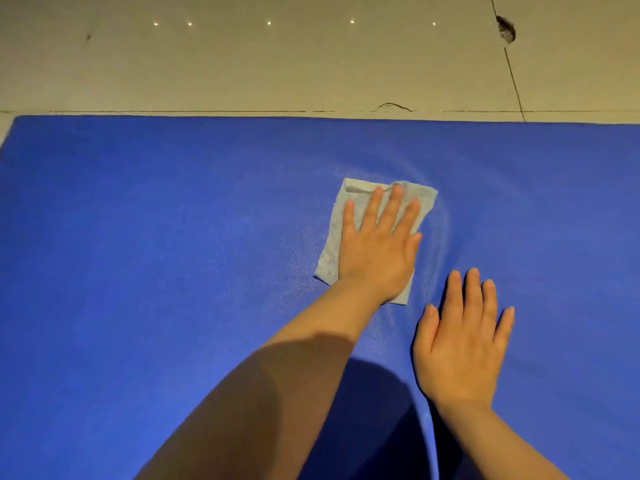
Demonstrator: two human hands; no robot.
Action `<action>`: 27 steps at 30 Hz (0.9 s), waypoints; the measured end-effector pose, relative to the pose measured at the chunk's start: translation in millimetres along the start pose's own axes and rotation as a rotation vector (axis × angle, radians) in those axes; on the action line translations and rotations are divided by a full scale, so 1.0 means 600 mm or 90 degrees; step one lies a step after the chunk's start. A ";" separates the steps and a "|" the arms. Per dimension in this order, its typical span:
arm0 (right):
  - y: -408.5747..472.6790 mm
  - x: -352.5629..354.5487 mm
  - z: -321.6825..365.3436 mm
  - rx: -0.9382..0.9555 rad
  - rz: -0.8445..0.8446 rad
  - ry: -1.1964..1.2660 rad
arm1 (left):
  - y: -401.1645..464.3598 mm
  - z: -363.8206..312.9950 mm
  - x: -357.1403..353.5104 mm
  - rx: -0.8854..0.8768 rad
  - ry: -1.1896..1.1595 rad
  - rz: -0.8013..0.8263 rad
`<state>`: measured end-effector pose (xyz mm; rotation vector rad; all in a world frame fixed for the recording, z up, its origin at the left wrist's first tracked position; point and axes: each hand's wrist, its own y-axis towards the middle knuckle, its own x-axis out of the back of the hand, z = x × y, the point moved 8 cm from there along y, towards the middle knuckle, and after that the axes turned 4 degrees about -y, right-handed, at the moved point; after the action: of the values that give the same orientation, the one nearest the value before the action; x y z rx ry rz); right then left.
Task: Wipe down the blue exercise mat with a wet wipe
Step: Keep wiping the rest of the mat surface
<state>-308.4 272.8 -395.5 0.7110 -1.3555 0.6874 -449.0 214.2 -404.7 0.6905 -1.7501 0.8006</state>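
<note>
Two bare hands lie flat on a blue exercise mat [138, 237], one of them on a wet wipe [334, 244].

The left hand [377, 247] reaches far across the mat and presses the pale, roughly rectangular wipe down with straight, slightly spread fingers; the wipe shows past the fingertips and along the hand's left side. A faint curved streak marks the mat just right of the wipe. The right hand [460, 348] rests palm-down on the mat, nearer and to the right, fingers straight, holding nothing, apart from the wipe. Beyond the mat's far edge lies a beige tiled floor [277, 71] with dark cracks and small light reflections.
</note>
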 end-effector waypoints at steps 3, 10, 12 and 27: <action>0.003 0.000 -0.001 -0.003 -0.001 0.001 | 0.029 0.043 0.018 -0.066 0.000 0.003; 0.004 0.004 0.001 -0.001 -0.032 0.013 | 0.056 0.411 0.119 0.282 0.018 -0.080; 0.005 0.002 0.002 -0.001 -0.043 0.010 | 0.016 0.513 0.143 0.432 -0.019 -0.086; 0.008 -0.003 0.002 -0.012 -0.035 -0.006 | 0.178 0.058 0.057 0.140 -0.127 -0.004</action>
<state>-313.3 274.9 -396.8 0.7350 -1.3445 0.6272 -560.7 249.2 -400.3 0.9501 -1.8517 0.9568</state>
